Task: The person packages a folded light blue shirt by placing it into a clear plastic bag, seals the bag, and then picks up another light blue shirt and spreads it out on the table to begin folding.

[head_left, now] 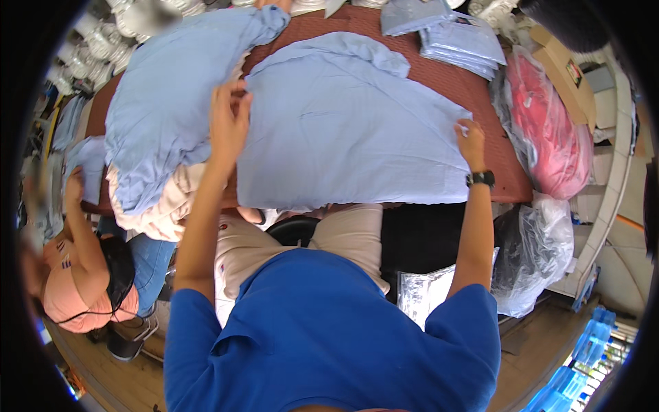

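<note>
A light blue cloth [343,130] lies spread before me on the table, bunched along its far edge; whether it is a finished garment I cannot tell. At its right edge my right hand [471,144], with a dark watch on the wrist, pinches the cloth between thumb and fingers. My left hand [230,123] hovers by the left edge, fingers loosely bent and apart, with nothing visible in them. Beside it, a heap of crumpled light blue cloth [178,89] rests on cream cloth [161,196].
The table has a brown cover [305,29]. Folded blue garments in clear bags [463,44] lie at the far right, near a red bundle in plastic [542,123] and a cardboard box [566,82]. At left, a person in an orange top [75,288] handles blue cloth.
</note>
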Demonstrator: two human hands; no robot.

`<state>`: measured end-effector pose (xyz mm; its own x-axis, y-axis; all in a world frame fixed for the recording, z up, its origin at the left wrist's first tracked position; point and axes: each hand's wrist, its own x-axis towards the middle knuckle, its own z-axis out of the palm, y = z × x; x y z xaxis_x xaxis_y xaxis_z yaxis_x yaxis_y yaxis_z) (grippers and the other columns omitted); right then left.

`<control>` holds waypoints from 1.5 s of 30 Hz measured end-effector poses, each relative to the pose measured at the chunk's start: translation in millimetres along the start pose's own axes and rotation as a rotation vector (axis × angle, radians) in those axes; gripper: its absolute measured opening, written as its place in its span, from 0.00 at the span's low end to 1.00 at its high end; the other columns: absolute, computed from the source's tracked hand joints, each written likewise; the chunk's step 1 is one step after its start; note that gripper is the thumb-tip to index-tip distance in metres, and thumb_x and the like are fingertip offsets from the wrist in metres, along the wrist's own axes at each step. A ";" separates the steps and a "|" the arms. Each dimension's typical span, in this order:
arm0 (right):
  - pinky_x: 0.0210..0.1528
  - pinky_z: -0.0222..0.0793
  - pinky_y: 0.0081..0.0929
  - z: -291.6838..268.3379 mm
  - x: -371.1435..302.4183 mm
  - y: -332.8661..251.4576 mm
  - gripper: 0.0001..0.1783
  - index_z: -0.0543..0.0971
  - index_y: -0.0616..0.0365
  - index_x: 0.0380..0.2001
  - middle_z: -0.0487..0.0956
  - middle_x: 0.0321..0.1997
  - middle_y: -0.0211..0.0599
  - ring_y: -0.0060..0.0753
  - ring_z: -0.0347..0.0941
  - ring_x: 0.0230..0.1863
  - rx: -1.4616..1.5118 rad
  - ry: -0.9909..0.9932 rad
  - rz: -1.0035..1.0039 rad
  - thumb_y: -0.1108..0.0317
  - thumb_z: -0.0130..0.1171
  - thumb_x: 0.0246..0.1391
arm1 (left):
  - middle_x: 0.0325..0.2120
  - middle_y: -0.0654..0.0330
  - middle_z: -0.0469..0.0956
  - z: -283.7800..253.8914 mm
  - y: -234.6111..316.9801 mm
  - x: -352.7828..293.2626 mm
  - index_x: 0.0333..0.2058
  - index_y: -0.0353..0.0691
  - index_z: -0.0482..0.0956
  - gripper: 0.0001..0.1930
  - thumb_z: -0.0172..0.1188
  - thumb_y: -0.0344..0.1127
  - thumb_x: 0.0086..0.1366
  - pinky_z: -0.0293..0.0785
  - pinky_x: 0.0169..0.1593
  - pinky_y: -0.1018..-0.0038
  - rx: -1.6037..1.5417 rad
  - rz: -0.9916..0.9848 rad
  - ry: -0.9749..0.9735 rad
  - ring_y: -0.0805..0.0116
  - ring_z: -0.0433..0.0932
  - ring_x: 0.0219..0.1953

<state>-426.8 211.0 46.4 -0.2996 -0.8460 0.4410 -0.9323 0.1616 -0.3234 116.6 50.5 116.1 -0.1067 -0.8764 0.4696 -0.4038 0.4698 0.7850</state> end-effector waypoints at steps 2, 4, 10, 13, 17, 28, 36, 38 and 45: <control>0.50 0.74 0.42 5.8 16.9 -6.2 0.14 0.82 0.57 0.42 0.82 0.41 0.49 0.51 0.79 0.46 -0.219 -0.077 0.025 0.67 0.68 0.52 | 0.47 0.53 0.80 19.1 -45.6 49.0 0.49 0.35 0.77 0.13 0.62 0.31 0.67 0.74 0.51 0.69 0.062 -0.024 -0.084 0.62 0.79 0.45; 0.50 0.73 0.42 5.5 25.5 -19.9 0.17 0.81 0.57 0.44 0.81 0.40 0.50 0.52 0.78 0.47 -0.380 -0.096 0.207 0.65 0.69 0.51 | 0.48 0.51 0.81 34.7 -90.0 86.7 0.49 0.35 0.78 0.14 0.64 0.32 0.66 0.75 0.53 0.67 0.215 0.107 -0.128 0.58 0.80 0.47; 0.48 0.76 0.41 -8.4 24.6 13.0 0.23 0.82 0.65 0.44 0.84 0.43 0.49 0.45 0.81 0.45 -0.002 -0.254 0.512 0.61 0.72 0.50 | 0.47 0.46 0.81 81.4 -135.0 129.7 0.49 0.37 0.78 0.18 0.66 0.38 0.63 0.73 0.54 0.59 0.457 0.140 -0.183 0.46 0.79 0.50; 0.43 0.76 0.35 -1.8 20.7 37.6 0.23 0.82 0.67 0.44 0.85 0.38 0.44 0.37 0.82 0.40 0.194 -0.359 0.576 0.61 0.72 0.49 | 0.44 0.46 0.82 90.2 -145.8 140.1 0.50 0.36 0.77 0.19 0.65 0.38 0.64 0.73 0.54 0.58 0.409 -0.073 -0.441 0.45 0.79 0.51; 0.30 0.74 0.29 -7.1 52.5 59.9 0.19 0.82 0.69 0.40 0.82 0.28 0.36 0.28 0.80 0.29 0.279 -0.254 0.553 0.65 0.71 0.50 | 0.36 0.46 0.83 90.0 -140.0 150.1 0.49 0.33 0.76 0.17 0.64 0.35 0.65 0.78 0.40 0.61 0.383 -0.235 -0.348 0.52 0.84 0.35; 0.39 0.77 0.29 45.3 207.1 66.8 0.23 0.73 0.66 0.53 0.78 0.41 0.40 0.31 0.79 0.36 0.266 0.140 0.506 0.72 0.66 0.54 | 0.32 0.50 0.82 111.8 -144.3 157.9 0.41 0.32 0.75 0.10 0.63 0.32 0.66 0.79 0.29 0.68 0.049 -0.331 -0.009 0.61 0.85 0.26; 0.60 0.62 0.55 83.7 125.4 81.2 0.31 0.71 0.57 0.56 0.70 0.57 0.56 0.64 0.63 0.60 -0.002 0.296 0.270 0.66 0.68 0.48 | 0.36 0.47 0.83 115.4 -117.2 183.1 0.39 0.36 0.81 0.12 0.65 0.39 0.64 0.76 0.47 0.58 0.533 0.224 -0.129 0.47 0.82 0.42; 0.59 0.62 0.56 89.1 109.4 54.0 0.29 0.72 0.56 0.55 0.70 0.59 0.53 0.64 0.63 0.58 -0.157 0.327 0.226 0.65 0.68 0.50 | 0.37 0.47 0.83 140.6 -108.3 198.0 0.38 0.36 0.82 0.11 0.64 0.39 0.65 0.76 0.46 0.58 0.393 0.275 -0.142 0.48 0.82 0.41; 0.71 0.45 0.57 100.4 78.9 -0.4 0.28 0.73 0.47 0.62 0.67 0.68 0.36 0.52 0.57 0.68 -0.188 0.131 0.143 0.45 0.53 0.65 | 0.42 0.49 0.85 275.6 -72.4 194.3 0.46 0.34 0.82 0.20 0.69 0.42 0.61 0.78 0.47 0.65 0.009 -0.041 -0.399 0.53 0.84 0.44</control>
<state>-429.7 93.1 -2.8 -0.4435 -0.7367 0.5104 -0.8961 0.3770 -0.2345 -125.3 -183.0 39.2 -0.4339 -0.8676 0.2430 -0.4227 0.4342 0.7955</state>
